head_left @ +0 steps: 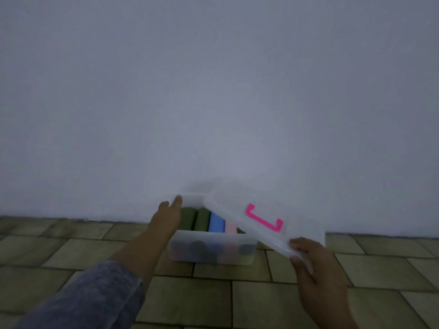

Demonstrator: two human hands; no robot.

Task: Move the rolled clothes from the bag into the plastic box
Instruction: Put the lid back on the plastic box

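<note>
On the tiled floor [190, 295] by the wall [213, 91], the plastic box [211, 254] is sitting packed with green, blue and pink rolled clothes [216, 222]. The right hand [316, 264] is gripping the tilted lid [237, 205] by its near edge. The left hand [166, 217], fingers straight, is touching the far rim. Likely the closing step; the lid needs lowering square.

Lid [240, 207] blurred, hides right-side rolled clothes [216, 222]; roll ends only dim shapes through frosted plastic box [211, 254] wall.
</note>
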